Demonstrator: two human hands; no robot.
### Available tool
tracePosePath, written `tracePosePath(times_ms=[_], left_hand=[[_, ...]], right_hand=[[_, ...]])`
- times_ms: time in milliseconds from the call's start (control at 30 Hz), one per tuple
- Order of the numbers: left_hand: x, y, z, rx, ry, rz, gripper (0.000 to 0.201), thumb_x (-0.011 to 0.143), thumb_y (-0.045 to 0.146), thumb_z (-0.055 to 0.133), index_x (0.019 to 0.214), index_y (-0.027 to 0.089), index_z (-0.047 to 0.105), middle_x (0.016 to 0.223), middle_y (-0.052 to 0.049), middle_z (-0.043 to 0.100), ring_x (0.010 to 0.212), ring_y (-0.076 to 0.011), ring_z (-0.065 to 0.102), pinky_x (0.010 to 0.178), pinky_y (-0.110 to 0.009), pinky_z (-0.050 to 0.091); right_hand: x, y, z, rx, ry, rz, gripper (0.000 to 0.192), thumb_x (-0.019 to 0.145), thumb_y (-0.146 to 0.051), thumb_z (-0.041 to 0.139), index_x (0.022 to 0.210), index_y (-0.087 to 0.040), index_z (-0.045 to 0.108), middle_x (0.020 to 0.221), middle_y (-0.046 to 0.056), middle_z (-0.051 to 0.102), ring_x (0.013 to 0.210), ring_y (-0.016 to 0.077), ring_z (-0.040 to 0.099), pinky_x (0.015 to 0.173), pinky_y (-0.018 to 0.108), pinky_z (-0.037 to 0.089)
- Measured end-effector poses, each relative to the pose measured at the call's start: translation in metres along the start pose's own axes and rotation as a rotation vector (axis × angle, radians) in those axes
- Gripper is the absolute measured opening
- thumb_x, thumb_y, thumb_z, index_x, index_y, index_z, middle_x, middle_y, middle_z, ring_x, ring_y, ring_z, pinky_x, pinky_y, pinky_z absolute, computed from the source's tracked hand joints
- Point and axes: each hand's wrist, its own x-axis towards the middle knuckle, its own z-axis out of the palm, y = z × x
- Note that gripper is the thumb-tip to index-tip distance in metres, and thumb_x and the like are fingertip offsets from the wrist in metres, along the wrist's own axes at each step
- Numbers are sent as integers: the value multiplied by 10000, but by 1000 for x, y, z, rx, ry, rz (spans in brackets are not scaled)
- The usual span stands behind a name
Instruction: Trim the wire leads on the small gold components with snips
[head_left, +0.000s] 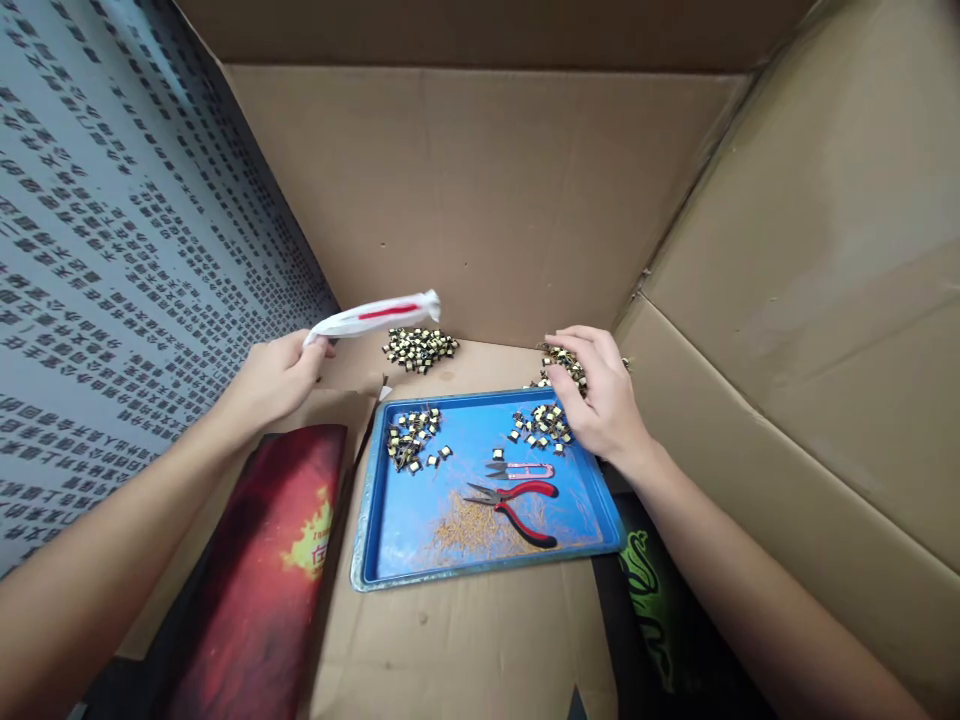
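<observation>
Left hand (281, 378): left of centre in the frame, pinching one end of a white bag (375, 318) between thumb and fingers.
White bag: narrow, folded lengthwise, with a red mark along it; it is held up in the air, pointing right toward the frame's centre.
Right hand (596, 400): right of centre, thumb and fingers well apart and curved over the rear right pile (566, 365); whether the fingertips touch the pieces, I cannot tell.
Cardboard base (450, 640): bottom centre, under the tray.
Red sheet (262, 560): lower left, printed with a yellow flame.
Black sheet (645, 580): lower right, partly under the right forearm, with green lines.
Blue tray (472, 430): centre of the frame, slightly tilted in view.
Wire scraps (457, 525): copper-coloured, loose in the tray's lower middle.
Pliers (501, 497): red and black handles spread, tips pointing left, near the scraps.
Snips (511, 468): just above the pliers, blades pointing left.
Small coils, in the tray: black and yellow, one cluster (412, 430) upper left, another (538, 428) upper right.
Rear left pile (420, 348): more such pieces, beyond the tray, below the bag.
Back panel (480, 200): brown cardboard across the upper middle.
Side panel (810, 300): cardboard, filling the right.
Printed wall (135, 250): upper left, pale with dark characters.
</observation>
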Motion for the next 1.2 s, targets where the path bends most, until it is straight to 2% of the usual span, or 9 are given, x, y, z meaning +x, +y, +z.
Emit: tracePosePath(times_ms=[100, 267, 567, 733, 900, 1100, 1200], left_hand=[[-1, -6, 1, -29, -42, -136, 437, 1043, 407, 358, 1113, 146, 701, 908, -43, 702, 868, -226, 643, 763, -267, 423], [-2, -5, 0, -79, -17, -187, 464, 1050, 448, 356, 1127, 153, 706, 843, -15, 693, 816, -199, 619, 719, -246, 398], [-11, -19, -11, -161, 199, -372, 451, 1047, 429, 381, 1199, 170, 718, 618, 44, 623, 647, -165, 589, 647, -235, 393], [-15, -21, -15, -179, 199, -440, 476, 1044, 443, 376, 1201, 150, 716, 609, 51, 628, 582, -154, 578, 615, -239, 411], [-16, -34, -15, -175, 217, -462, 525, 1044, 476, 350, 1149, 131, 732, 642, 28, 675, 569, -168, 599, 619, -266, 455], [-22, -44, -8, -223, 235, -455, 581, 1041, 537, 324, 1193, 135, 715, 645, 16, 658, 577, -179, 640, 609, -278, 483], [-21, -49, -2, -154, 226, -351, 693, 1053, 559, 189, 1243, 81, 654, 661, -10, 655, 572, -187, 642, 594, -292, 502]], right_hand=[[-10, 5, 1, 0, -10, 36, 287, 1002, -335, 548, 1228, -207, 672, 1307, 132, 591, 1265, 299, 563, 1125, 507, 442], [-30, 16, 5, 10, -42, 124, 228, 995, -323, 566, 1151, -215, 693, 1267, 124, 606, 1239, 291, 584, 1109, 513, 452], [-72, 23, 7, 0, -121, 195, 200, 982, -318, 583, 1122, -233, 697, 1269, 121, 604, 1229, 294, 587, 1090, 505, 464], [-76, 22, 10, 16, -126, 210, 188, 981, -311, 584, 1108, -233, 698, 1248, 124, 618, 1213, 297, 595, 1076, 511, 473], [-78, 22, 14, 37, -127, 212, 177, 985, -306, 585, 1096, -230, 700, 1232, 122, 622, 1194, 291, 601, 1076, 509, 471], [-82, 23, 17, 35, -133, 204, 171, 988, -308, 585, 1089, -235, 702, 1221, 117, 625, 1184, 293, 603, 1059, 515, 479], [-84, 23, 17, 21, -132, 190, 170, 991, -311, 578, 1087, -239, 699, 1216, 117, 627, 1185, 298, 601, 1058, 521, 482]])
